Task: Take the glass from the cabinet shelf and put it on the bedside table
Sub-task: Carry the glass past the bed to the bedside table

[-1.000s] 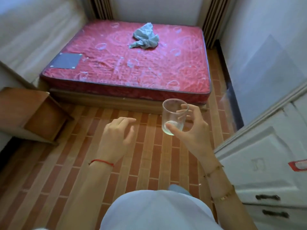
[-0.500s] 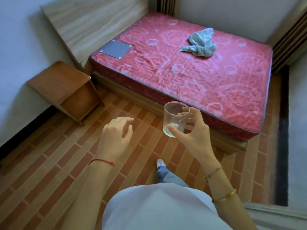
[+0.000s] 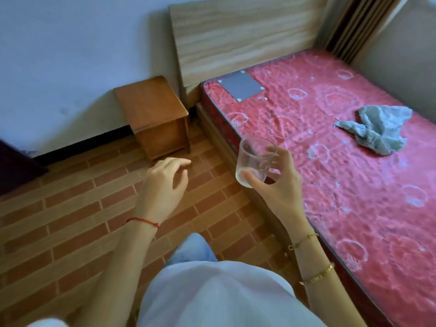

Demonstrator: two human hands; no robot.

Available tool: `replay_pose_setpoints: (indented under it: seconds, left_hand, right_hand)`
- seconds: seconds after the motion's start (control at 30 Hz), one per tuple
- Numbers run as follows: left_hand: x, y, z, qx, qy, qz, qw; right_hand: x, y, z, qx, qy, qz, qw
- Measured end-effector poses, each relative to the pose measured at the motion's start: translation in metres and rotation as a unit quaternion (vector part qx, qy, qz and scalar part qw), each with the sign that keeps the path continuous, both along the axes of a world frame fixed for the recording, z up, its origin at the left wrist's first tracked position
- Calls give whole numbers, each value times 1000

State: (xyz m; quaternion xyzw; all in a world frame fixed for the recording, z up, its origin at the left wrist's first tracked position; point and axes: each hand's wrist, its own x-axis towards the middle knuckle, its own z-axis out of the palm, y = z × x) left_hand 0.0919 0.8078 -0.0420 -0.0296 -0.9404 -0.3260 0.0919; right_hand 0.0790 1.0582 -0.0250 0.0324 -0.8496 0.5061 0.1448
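Observation:
A clear, empty glass (image 3: pixel 253 159) is held upright in my right hand (image 3: pixel 278 185), thumb on the near side and fingers wrapped round the far side. It hangs in the air over the bed's near edge. My left hand (image 3: pixel 165 185) floats beside it with fingers loosely spread and nothing in it. The wooden bedside table (image 3: pixel 151 109) stands against the wall ahead and to the left, next to the headboard, some way beyond both hands. The cabinet is out of view.
A bed with a red patterned mattress (image 3: pixel 330 161) fills the right side, with a crumpled grey cloth (image 3: pixel 377 128) on it. The wooden headboard (image 3: pixel 236 36) leans on the far wall. Brick-pattern floor (image 3: pixel 82 220) lies between me and the bedside table.
The view has swung left: the white cabinet has left the frame and the bedside table has come toward the centre. My right hand keeps the glass; the left hand stays empty.

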Motion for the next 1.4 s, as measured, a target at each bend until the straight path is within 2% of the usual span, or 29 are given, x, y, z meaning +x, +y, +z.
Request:
replay_pose_setpoints:
  seconds: [0.2,0.37,0.73,0.97,1.4]
  left_hand:
    - [-64,-31,-18,-7,1,65,998]
    - [-153,-79,-25,-6,7,81,997]
    - [-351,-202,2,-23,17,105,994]
    - [-416,-251,-5,-18,-3,138,990]
    - [-521,-288,-48,-15,-39,226,973]
  right_hand:
    - [-91,-31,-23,5,-27,59,998]
    - [-182,-78,-36,-5,-42,78,996]
    - [-397,-215,-14,0,-14,113,993]
    - [-475,-266,-21,2,-37,135,990]
    - [-614,-326,-52,22,-89,200,976]
